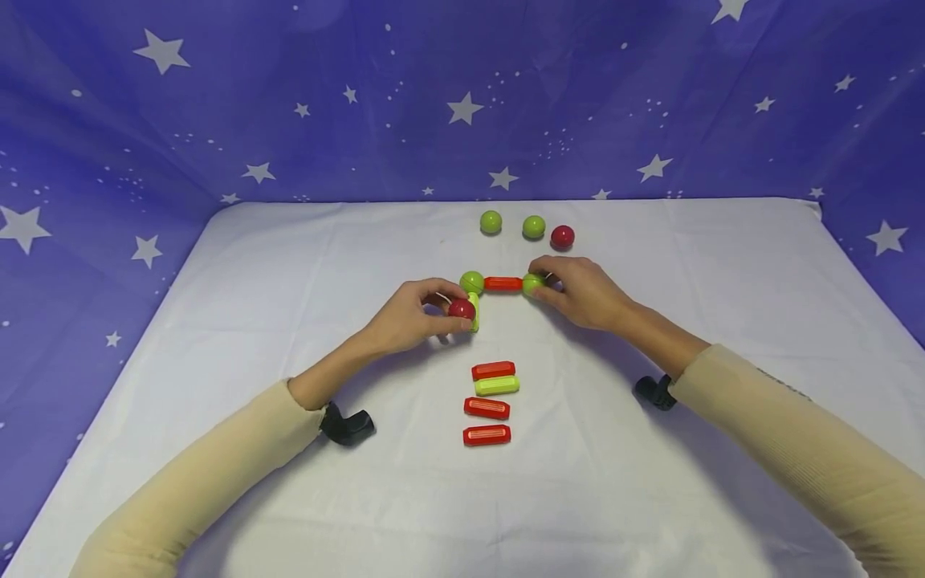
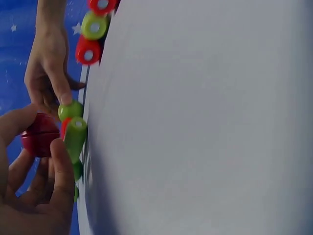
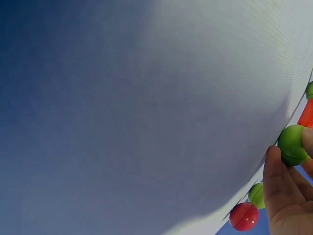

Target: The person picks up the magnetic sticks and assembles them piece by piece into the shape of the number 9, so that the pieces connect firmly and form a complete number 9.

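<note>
My left hand (image 1: 415, 315) pinches a red ball (image 1: 461, 310) between thumb and fingers, close beside a yellow-green rod (image 1: 474, 313). That rod reaches toward me from a green ball (image 1: 472, 282). From the same ball a red rod (image 1: 503, 283) runs right to a second green ball (image 1: 532, 284), which my right hand (image 1: 588, 293) grips. In the left wrist view, the red ball (image 2: 40, 135) shows a groove round its middle, and the yellow-green rod (image 2: 75, 139) turns its round pale end to the camera. The right wrist view has thumb and fingers about the green ball (image 3: 293, 145).
Behind the joined pieces lie two loose green balls (image 1: 491, 222) and a red ball (image 1: 562, 237). Nearer me, red rods (image 1: 486, 435) and a yellow-green rod (image 1: 497, 385) form a column on the white cloth (image 1: 578, 498). A blue star-patterned cloth (image 1: 405, 144) rises behind.
</note>
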`<act>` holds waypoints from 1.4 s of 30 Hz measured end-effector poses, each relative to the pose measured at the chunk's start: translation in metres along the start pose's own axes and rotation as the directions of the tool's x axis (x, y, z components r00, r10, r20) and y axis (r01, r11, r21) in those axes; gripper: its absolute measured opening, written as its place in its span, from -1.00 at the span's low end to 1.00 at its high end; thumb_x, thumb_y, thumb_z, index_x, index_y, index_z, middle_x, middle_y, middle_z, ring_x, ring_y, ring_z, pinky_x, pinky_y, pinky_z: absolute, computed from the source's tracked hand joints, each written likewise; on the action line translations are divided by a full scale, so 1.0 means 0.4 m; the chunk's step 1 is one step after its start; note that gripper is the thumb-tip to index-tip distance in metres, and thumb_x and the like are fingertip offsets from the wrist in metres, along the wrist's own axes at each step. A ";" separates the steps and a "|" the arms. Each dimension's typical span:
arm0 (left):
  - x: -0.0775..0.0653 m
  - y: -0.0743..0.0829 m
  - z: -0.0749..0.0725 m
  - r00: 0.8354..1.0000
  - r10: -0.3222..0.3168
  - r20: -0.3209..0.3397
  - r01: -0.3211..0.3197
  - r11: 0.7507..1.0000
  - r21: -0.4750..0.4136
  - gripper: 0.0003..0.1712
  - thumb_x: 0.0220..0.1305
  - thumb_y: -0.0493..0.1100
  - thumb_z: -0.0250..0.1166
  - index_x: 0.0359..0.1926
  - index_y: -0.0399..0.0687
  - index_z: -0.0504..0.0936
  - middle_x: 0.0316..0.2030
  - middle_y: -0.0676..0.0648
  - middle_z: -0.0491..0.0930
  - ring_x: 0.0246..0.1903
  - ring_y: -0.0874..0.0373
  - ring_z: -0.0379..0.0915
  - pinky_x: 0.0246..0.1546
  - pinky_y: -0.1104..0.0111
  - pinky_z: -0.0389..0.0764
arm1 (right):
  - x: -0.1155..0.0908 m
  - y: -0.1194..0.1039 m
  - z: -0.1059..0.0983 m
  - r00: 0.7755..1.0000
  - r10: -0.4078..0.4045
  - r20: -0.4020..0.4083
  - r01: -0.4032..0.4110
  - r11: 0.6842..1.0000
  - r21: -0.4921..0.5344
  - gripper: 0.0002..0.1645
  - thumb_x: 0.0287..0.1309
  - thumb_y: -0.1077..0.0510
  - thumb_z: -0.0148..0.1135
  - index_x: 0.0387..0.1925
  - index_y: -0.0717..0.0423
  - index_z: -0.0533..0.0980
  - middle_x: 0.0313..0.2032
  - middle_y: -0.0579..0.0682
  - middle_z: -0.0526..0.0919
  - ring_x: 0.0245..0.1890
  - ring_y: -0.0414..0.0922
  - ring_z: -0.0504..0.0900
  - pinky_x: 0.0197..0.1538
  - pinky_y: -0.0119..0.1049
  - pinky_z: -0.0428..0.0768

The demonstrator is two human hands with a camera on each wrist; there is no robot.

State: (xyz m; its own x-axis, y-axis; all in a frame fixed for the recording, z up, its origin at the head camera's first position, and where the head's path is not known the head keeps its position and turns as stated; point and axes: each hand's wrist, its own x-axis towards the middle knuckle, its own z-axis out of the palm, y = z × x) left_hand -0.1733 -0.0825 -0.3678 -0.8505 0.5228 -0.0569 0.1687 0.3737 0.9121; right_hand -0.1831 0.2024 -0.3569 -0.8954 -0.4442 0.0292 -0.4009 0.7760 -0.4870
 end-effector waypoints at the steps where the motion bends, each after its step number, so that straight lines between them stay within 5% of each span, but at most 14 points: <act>1: -0.005 0.001 0.003 1.000 0.011 0.009 -0.012 1.000 0.016 -0.55 0.11 -0.15 0.50 0.02 -0.12 0.63 -0.15 -0.08 0.60 -0.19 0.02 0.56 -0.28 0.23 0.60 | 0.000 -0.001 -0.001 1.000 -0.001 0.000 0.001 1.000 0.002 -0.61 0.26 0.21 0.32 0.09 0.23 0.53 -0.08 0.10 0.66 -0.06 0.04 0.62 0.08 -0.03 0.55; 10: -0.026 0.011 0.024 0.994 0.075 0.076 -0.086 0.984 0.158 -0.59 0.07 -0.18 0.52 -0.02 -0.10 0.68 -0.10 -0.03 0.51 -0.07 0.09 0.52 -0.08 0.25 0.56 | 0.001 -0.004 -0.002 1.000 -0.002 0.002 0.002 1.000 0.004 -0.61 0.25 0.21 0.31 0.09 0.24 0.53 -0.08 0.10 0.65 -0.06 0.04 0.62 0.10 -0.02 0.53; 31: -0.024 0.006 0.045 0.988 0.078 0.133 -0.111 0.958 0.266 -0.52 0.05 -0.16 0.54 0.03 -0.07 0.65 -0.18 -0.05 0.46 -0.18 0.11 0.42 -0.17 0.28 0.51 | -0.002 0.000 -0.002 1.000 -0.003 0.013 0.003 1.000 0.000 -0.60 0.25 0.22 0.32 0.10 0.24 0.53 -0.08 0.11 0.65 -0.07 0.04 0.62 0.10 -0.02 0.53; 42: 0.002 0.031 0.028 0.958 -0.039 0.286 -0.069 0.931 0.358 -0.29 0.14 -0.04 0.48 0.31 -0.02 0.46 -0.18 -0.04 0.52 -0.20 0.08 0.42 -0.21 0.30 0.52 | -0.002 0.000 0.000 1.000 -0.004 0.007 0.004 1.000 -0.002 -0.59 0.26 0.20 0.31 0.11 0.23 0.52 -0.08 0.09 0.65 -0.07 0.03 0.62 0.11 -0.02 0.53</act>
State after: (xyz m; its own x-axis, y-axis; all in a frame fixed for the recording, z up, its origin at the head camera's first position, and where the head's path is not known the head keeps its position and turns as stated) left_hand -0.1664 -0.0689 -0.3610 -0.6788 0.7048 -0.2062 0.3942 0.5865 0.7075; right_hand -0.1825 0.2026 -0.3570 -0.8925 -0.4503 0.0251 -0.4049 0.7754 -0.4847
